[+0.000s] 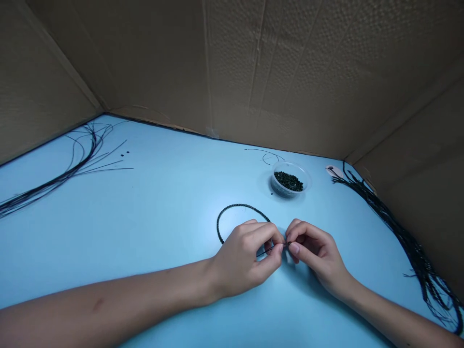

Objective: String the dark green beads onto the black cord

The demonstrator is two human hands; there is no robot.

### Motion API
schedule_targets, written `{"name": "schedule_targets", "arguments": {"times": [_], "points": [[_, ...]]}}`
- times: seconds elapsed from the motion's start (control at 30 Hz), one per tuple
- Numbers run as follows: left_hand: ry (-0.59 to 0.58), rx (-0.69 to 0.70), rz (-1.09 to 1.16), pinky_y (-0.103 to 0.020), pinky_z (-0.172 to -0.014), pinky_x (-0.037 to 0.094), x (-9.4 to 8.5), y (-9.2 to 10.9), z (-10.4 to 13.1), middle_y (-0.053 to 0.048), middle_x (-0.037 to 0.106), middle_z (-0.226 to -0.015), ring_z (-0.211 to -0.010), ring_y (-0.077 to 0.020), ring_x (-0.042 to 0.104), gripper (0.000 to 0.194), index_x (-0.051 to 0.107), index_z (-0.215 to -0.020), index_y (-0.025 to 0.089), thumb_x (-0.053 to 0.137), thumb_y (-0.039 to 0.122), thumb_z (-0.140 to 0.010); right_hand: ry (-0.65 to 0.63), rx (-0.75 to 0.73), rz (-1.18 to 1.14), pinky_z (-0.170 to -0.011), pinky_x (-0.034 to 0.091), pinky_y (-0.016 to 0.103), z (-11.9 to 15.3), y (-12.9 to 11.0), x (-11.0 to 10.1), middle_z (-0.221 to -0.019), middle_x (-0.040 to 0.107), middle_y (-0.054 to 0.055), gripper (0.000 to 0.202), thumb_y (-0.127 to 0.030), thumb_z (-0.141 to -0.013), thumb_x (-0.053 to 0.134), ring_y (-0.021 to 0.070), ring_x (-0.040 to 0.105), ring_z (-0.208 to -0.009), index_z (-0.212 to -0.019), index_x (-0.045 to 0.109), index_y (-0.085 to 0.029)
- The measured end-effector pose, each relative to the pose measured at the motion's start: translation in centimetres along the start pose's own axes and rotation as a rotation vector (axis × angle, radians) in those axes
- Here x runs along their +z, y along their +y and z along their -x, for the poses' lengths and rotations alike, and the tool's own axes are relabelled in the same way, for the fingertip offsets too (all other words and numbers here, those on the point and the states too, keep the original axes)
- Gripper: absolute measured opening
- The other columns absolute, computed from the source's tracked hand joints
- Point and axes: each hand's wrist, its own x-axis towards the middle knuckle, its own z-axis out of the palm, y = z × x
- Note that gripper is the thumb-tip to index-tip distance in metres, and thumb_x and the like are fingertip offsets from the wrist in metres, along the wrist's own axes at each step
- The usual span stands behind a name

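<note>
My left hand [248, 253] is closed in a pinch on a thin dark cord [264, 251]. Facing it, my right hand [319, 251] pinches a tiny dark bead [289, 244] between thumb and fingertip, right at the cord's end. Whether the cord passes through that bead I cannot tell. Behind my left hand, a strand of small dark beads [239, 205] curves in an open loop on the table, partly hidden by the hand. Just beyond my hands stands a clear round tub [281, 192] holding many dark beads [289, 181].
Loose dark cords [72, 169] lie at the left on the light blue table [163, 193]. A bundle of finished-looking dark strands [395, 222] runs down the right side, near a white round tag [334, 171]. Cardboard walls [232, 72] enclose the back and sides.
</note>
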Motion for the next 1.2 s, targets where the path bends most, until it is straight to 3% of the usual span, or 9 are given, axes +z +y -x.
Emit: {"name": "schedule_targets", "arguments": {"times": [0.43,0.57,0.73,1.2], "points": [[-0.005,-0.038,-0.03,-0.031,-0.075,0.048,0.18,-0.18,0.05,-0.001,0.073,-0.081,-0.073,-0.0156,0.067,0.011,0.066,-0.089,0.017,0.059,0.016,-0.097,-0.011,-0.04,0.032,-0.065,0.042,0.028,0.11,0.16,0.07,-0.094,0.06,0.003,0.009,-0.031,-0.101,0.073,0.0133,0.054,-0.072,-0.106,0.076,-0.024],[-0.018,-0.015,-0.034,-0.031,-0.076,0.048,0.11,-0.21,-0.03,0.0,0.075,-0.081,-0.074,-0.0155,0.067,0.013,0.067,-0.09,0.018,0.058,0.015,-0.099,0.01,-0.036,0.042,-0.063,0.042,0.028,0.03,0.19,0.1,-0.092,0.06,0.003,0.008,-0.03,-0.102,0.072,0.0128,0.055,-0.069,-0.1,0.076,-0.024],[0.051,-0.031,-0.024,-0.031,-0.075,0.049,0.05,-0.17,-0.04,-0.002,0.075,-0.082,-0.076,-0.0167,0.069,0.012,0.067,-0.087,0.017,0.059,0.015,-0.097,0.036,-0.033,0.052,-0.062,0.043,0.028,0.1,0.17,0.19,-0.094,0.06,0.002,0.008,-0.029,-0.103,0.071,0.0126,0.056,-0.068,-0.098,0.074,-0.024],[0.01,-0.003,-0.065,-0.031,-0.073,0.049,0.25,-0.16,-0.03,-0.001,0.073,-0.076,-0.069,-0.0149,0.066,0.013,0.064,-0.081,0.018,0.056,0.013,-0.091,0.018,-0.02,0.051,-0.063,0.042,0.029,0.18,0.26,0.2,-0.094,0.06,0.002,0.01,-0.031,-0.104,0.07,0.0129,0.055,-0.068,-0.099,0.074,-0.023]]}}
